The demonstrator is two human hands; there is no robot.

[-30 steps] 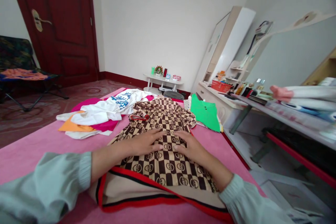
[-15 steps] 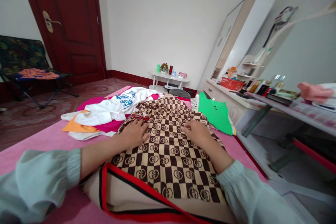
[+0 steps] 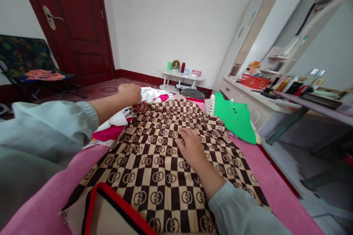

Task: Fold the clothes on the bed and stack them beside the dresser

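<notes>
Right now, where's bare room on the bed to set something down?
Pink cover is bare in two strips: right, between checked garment and bed edge, nearer than the green top; left, between checked garment and your left sleeve, nearer than the white-and-magenta clothes. Crowded: the far end, with clothes and your left hand.

We see a white wall, dark red door, patterned reddish floor, folding chair, low white stand.
</notes>
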